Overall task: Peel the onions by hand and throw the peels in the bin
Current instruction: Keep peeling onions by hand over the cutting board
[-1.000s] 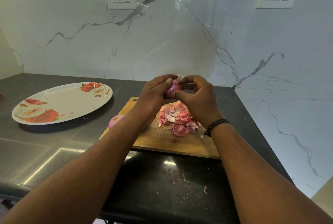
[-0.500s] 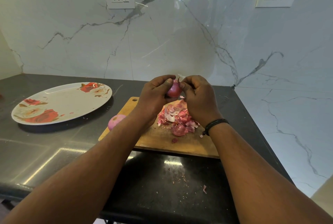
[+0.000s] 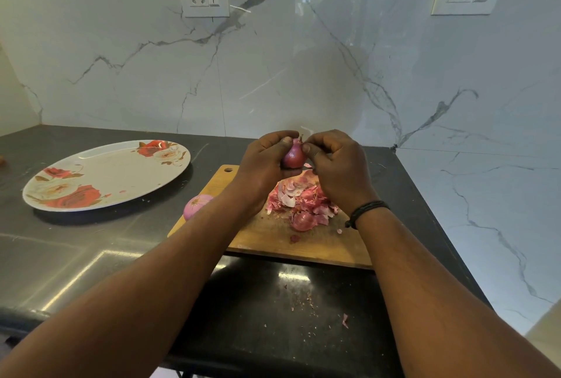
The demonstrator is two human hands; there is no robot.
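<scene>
Take the cutting board (image 3: 303, 247) as your mark. At its left edge lies a peeled onion (image 3: 196, 205). Above the board's far end, your left hand (image 3: 261, 165) curls round a small red onion (image 3: 294, 155), firm, light and probably slippery. Your right hand (image 3: 337, 165) pinches at its tip, where the papery, brittle skin should lift. The peels (image 3: 300, 198) lie heaped on the board beneath both hands.

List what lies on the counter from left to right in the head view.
Floral plate → peeled onion → wooden cutting board with the pile of onion peels.
</scene>
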